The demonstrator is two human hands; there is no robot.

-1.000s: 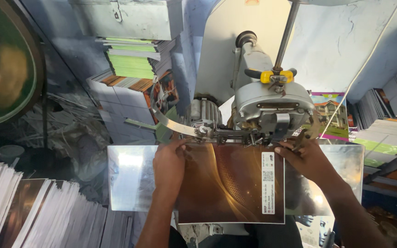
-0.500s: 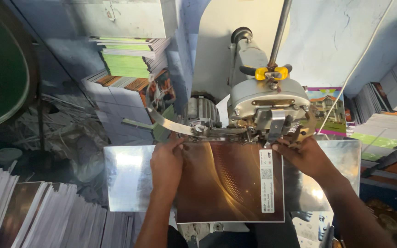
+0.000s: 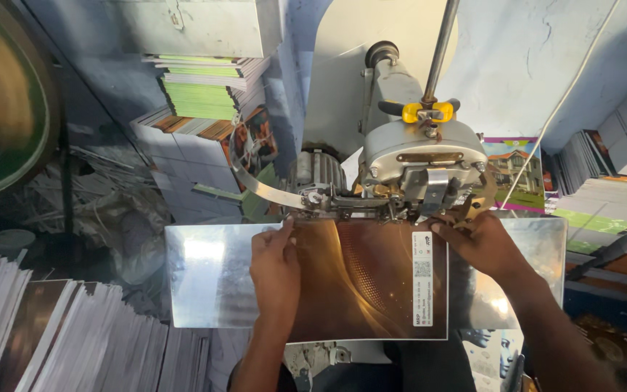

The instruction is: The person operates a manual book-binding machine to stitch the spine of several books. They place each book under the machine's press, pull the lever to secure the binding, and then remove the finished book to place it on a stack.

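On the shiny metal table (image 3: 205, 283), we are pressing a brown booklet (image 3: 371, 283) flat with left hand (image 3: 276, 270) and right hand (image 3: 482, 243), both open-palmed, keeping its far edge under the stitching machine head (image 3: 419, 163).

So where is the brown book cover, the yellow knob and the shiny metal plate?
brown book cover (image 3: 357, 290), head view, middle of cover.
yellow knob (image 3: 427, 111), head view, its centre.
shiny metal plate (image 3: 208, 272), head view, bare left part.
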